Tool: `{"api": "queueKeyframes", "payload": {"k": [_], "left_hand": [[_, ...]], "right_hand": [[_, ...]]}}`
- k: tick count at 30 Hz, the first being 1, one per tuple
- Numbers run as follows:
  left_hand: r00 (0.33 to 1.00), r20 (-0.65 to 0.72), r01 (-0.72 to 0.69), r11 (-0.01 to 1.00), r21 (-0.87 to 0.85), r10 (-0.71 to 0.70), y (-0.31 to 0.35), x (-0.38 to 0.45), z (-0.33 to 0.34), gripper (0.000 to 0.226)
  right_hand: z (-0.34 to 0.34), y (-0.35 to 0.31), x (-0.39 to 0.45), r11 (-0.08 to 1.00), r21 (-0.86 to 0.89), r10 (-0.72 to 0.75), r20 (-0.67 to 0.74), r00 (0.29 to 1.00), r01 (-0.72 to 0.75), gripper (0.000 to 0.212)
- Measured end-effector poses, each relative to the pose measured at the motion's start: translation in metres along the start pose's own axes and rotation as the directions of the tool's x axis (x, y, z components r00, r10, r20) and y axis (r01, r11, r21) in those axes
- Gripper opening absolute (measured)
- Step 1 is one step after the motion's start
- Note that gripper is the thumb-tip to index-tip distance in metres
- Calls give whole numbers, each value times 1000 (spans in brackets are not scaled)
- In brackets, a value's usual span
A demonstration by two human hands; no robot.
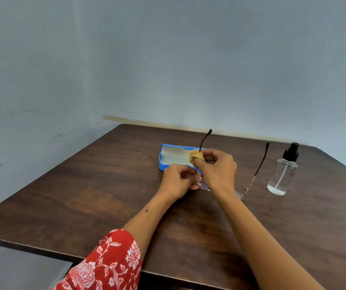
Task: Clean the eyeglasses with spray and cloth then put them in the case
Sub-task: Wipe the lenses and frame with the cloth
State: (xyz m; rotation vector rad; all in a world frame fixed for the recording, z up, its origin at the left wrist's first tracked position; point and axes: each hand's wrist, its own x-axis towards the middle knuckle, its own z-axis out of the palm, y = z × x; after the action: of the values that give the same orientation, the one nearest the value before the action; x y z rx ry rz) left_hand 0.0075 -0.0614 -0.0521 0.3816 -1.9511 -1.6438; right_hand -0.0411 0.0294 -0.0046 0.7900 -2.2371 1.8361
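Note:
Thin-rimmed eyeglasses (258, 170) with dark temple arms are held above the table, both arms pointing up and away from me. My left hand (178, 181) pinches the frame near its left lens. My right hand (216, 166) pinches a small tan cloth (196, 156) round the left temple arm. The blue glasses case (163, 162) lies open just behind my hands, pale lining showing, partly hidden by them. The right lens peeks out beside my right wrist.
A clear spray bottle (281, 174) with a black pump top stands upright at the right of the dark wooden table (84, 185). Grey walls meet in a corner behind the table. A red flowered sleeve shows at the bottom edge.

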Motion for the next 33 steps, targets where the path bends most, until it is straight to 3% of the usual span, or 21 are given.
{"api": "queueKeyframes", "payload": {"k": [6, 14, 18, 33], "left_hand": [[1000, -1, 16, 1000, -3, -16, -3, 1, 1, 12], [1000, 13, -4, 999, 53, 3, 1, -1, -2, 21], [1000, -2, 18, 1000, -26, -18, 1, -1, 1, 14], [999, -1, 42, 999, 13, -42, 0, 1, 1, 17]], "right_hand": [[-2, -11, 5, 995, 88, -47, -35, 998, 50, 8], [-1, 3, -6, 998, -65, 11, 52, 999, -8, 6], [-4, -6, -1, 1000, -15, -2, 11, 1000, 3, 8], [-13, -38, 9, 966, 213, -99, -207, 973, 144, 10]]}}
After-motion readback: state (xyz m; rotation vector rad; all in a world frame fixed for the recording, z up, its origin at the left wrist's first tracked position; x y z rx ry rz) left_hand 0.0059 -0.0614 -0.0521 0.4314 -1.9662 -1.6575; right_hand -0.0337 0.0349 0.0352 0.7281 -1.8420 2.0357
